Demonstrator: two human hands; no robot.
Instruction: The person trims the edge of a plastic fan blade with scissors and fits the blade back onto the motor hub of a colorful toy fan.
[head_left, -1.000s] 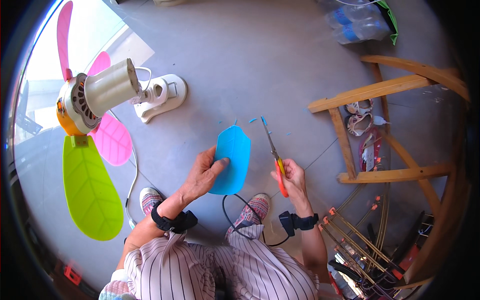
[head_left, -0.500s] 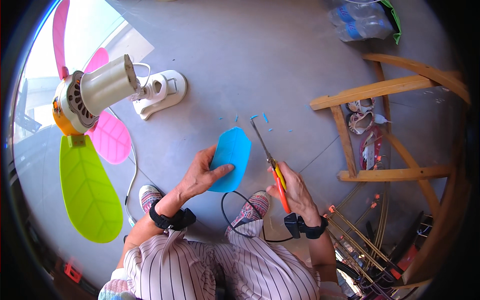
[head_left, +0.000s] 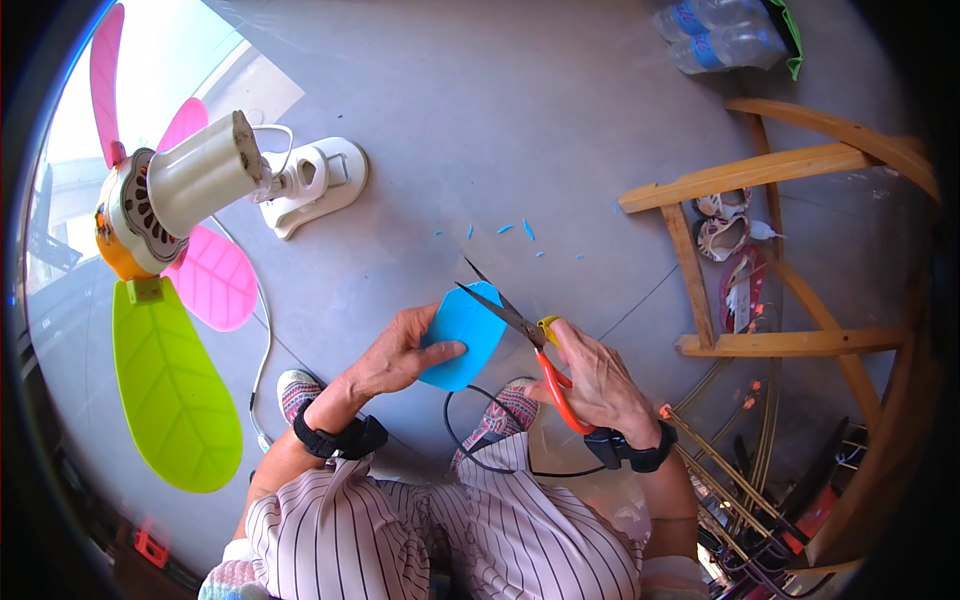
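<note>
While I watch through the head camera from a distance, the seated person's left hand (head_left: 400, 350) grasps a blue sheet (head_left: 468, 335) above the floor (head_left: 500, 130), thumb flat on its upper face and the other fingers behind it. My view has the sheet between the two hands, over the near part of the floor, its far edge tilted slightly to the right. The right hand (head_left: 598, 378) grips a pair of scissors (head_left: 538, 338), one handle yellow and the other red-orange, with the blades spread at the sheet's far right corner: one blade crosses the blue face, the other passes just beyond its edge. On the floor ahead of the hands, I see thin blue slivers (head_left: 528, 230) scattered well apart from the scissors.

Toward the floor's left edge I have a white fan (head_left: 205, 160) with leaf-shaped blades, among them a green blade (head_left: 175, 385) pointing toward the person and a pink blade (head_left: 222, 280) beside it; the fan's white base (head_left: 300, 212) rests on the floor. Along the right edge, a wooden frame (head_left: 760, 178) lies around a few shoes (head_left: 722, 240), and clear plastic bottles (head_left: 735, 50) sit near the far right corner. Both wrists wear black straps (head_left: 345, 438).
</note>
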